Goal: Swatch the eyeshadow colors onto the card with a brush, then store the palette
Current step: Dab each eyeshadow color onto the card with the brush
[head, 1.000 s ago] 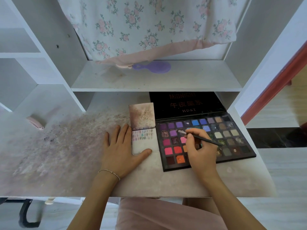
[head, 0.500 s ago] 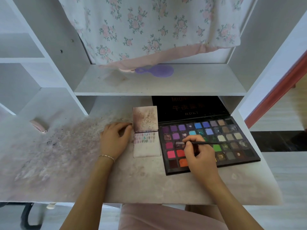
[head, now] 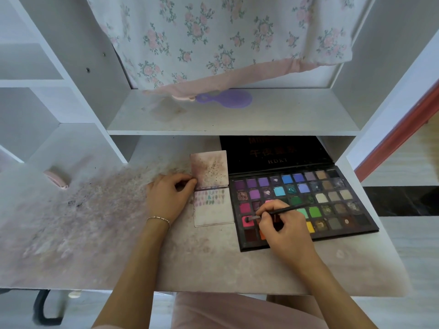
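Head view: right hand (head: pixel 283 230) fingers clamped on the brush (head: pixel 278 213), tip in a pink pan of the palette (head: pixel 332 203) at the table's right edge. Left hand (head: pixel 169 194) fingers curled, touching the card (head: pixel 213 211). Advise light loading, card held firm.

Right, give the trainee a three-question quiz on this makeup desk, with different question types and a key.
1. True or false: the brush tip rests in a green pan of the eyeshadow palette.
2. Which hand grips the brush? A) left hand B) right hand C) neither
3. Fill in: the purple hairbrush lies on the ____ above the desk.

Key: 1 false, its tip is in a pink pan at the palette's left; 2 B; 3 shelf.
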`<move>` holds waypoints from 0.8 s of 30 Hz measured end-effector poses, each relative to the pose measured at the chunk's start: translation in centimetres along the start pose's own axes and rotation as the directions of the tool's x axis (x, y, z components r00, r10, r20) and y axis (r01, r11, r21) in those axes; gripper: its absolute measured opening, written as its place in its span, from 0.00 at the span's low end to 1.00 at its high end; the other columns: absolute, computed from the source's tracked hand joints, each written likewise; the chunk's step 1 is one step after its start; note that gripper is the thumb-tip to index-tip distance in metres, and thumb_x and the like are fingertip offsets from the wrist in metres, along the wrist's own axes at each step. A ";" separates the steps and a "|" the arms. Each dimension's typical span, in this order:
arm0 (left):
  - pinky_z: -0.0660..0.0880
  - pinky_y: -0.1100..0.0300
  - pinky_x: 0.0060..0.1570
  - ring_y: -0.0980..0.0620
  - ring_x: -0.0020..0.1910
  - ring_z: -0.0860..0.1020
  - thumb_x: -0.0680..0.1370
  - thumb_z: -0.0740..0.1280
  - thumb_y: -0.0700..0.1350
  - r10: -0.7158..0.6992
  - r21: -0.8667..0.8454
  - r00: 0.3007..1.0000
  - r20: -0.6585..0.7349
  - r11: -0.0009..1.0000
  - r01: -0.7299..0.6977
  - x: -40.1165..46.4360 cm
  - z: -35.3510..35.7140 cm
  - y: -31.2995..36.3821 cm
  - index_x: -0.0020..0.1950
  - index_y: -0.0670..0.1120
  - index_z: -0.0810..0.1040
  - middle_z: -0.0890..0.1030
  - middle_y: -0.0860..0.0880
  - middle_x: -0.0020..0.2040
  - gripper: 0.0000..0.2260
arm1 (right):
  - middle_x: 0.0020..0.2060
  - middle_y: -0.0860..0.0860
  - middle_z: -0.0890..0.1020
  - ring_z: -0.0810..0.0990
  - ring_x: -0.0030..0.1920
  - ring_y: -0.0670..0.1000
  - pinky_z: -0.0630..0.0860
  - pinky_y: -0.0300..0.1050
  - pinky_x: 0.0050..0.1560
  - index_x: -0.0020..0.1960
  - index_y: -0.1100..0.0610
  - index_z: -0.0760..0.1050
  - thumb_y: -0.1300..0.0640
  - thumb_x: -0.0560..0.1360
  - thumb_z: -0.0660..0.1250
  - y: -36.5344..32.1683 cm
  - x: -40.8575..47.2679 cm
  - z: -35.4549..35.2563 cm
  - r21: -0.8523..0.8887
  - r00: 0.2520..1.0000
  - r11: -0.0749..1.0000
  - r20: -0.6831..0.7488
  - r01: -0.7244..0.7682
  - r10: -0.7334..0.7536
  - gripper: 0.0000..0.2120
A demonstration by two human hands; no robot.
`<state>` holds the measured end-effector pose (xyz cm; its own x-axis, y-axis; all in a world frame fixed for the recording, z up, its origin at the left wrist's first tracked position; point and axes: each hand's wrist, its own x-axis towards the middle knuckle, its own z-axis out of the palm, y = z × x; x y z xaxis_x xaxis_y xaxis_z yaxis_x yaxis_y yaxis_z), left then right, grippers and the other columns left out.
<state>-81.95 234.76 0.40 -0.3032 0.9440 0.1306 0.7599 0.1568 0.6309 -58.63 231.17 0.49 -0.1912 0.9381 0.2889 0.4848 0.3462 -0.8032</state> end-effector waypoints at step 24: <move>0.72 0.45 0.54 0.47 0.50 0.78 0.74 0.68 0.49 0.004 -0.006 1.000 -0.007 1.000 -0.004 0.0 0.0 -0.2 0.46 0.52 0.83 0.83 0.52 0.46 0.05 | 0.29 0.50 0.77 0.78 0.32 0.49 0.76 0.44 0.29 0.39 0.47 0.72 0.58 0.70 0.60 -1.0 0.0 0.1 0.183 0.994 0.981 -0.084 -0.058 0.074 0.07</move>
<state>-82.11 234.73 0.31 -0.3046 0.9424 0.1386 0.7577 0.1515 0.6348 -59.18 230.85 1.31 -0.0821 0.9590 0.2712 0.3306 0.2829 -0.9004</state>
